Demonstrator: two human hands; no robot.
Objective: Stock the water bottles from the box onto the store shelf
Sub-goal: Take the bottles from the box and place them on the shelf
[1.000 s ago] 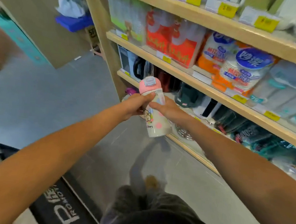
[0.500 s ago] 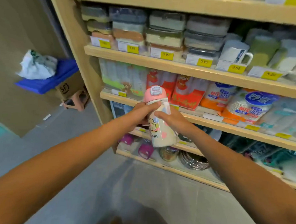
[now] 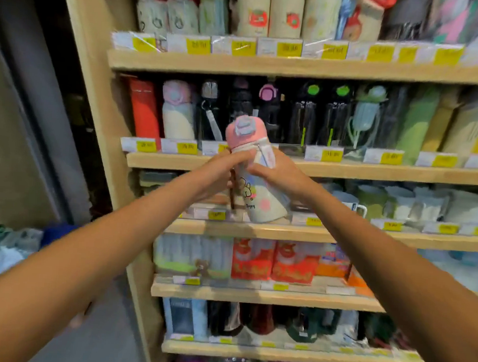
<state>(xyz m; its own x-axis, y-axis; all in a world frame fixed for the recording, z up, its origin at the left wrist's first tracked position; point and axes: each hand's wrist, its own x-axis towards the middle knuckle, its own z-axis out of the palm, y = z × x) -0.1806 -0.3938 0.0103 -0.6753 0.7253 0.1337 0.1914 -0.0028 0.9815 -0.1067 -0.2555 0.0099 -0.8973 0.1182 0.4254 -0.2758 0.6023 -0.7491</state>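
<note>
both hands are meeting at the centre of the frame around a water bottle [image 3: 255,193], cream-bodied with a cartoon print and a pink lid. the left hand [image 3: 218,176] is gripping it from the left just under the lid, fingers curled over the neck, and a dark strap is hanging down beside that hand. the right hand [image 3: 282,178] is wrapping the body from the right, thumb lying across the front. the bottle is tilting slightly, lid toward the upper left, in front of the shelf board [image 3: 374,172] that is carrying a row of bottles: a red flask [image 3: 145,109] at the left, a pink-capped bottle [image 3: 177,111] next to it, dark ones further right. yellow price tags [image 3: 331,154] are lining the board edges. whether the held bottle's base is touching the lower board is hard to tell, as the frame is blurred there. mugs [image 3: 428,205] are sitting at the right middle, red packs [image 3: 274,261] at the lower centre.
</note>
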